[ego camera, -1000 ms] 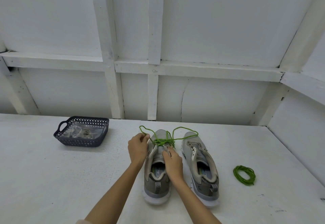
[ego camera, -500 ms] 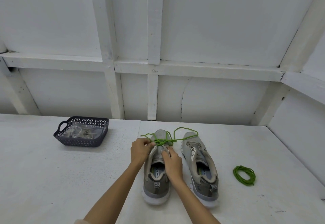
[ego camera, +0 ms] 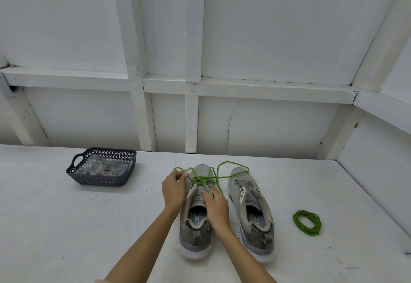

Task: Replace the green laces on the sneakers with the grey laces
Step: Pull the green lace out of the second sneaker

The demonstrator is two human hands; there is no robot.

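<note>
Fingers [ego camera: 180, 176] of left hand [ego camera: 174, 188] tight around green lace [ego camera: 199, 178], right hand [ego camera: 216, 202] fingers tight on sneaker [ego camera: 195, 241]

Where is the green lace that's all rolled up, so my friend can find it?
Find the white table, then the right sneaker of the pair on it. Past its right side, lying alone, is the coiled green lace. It is wound into a small ring, while the other green lace sprawls loose over the left sneaker.

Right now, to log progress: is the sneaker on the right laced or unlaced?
Unlaced. The right sneaker shows bare eyelets, no lace across its tongue; a coiled green lace lies apart beside it.
</note>
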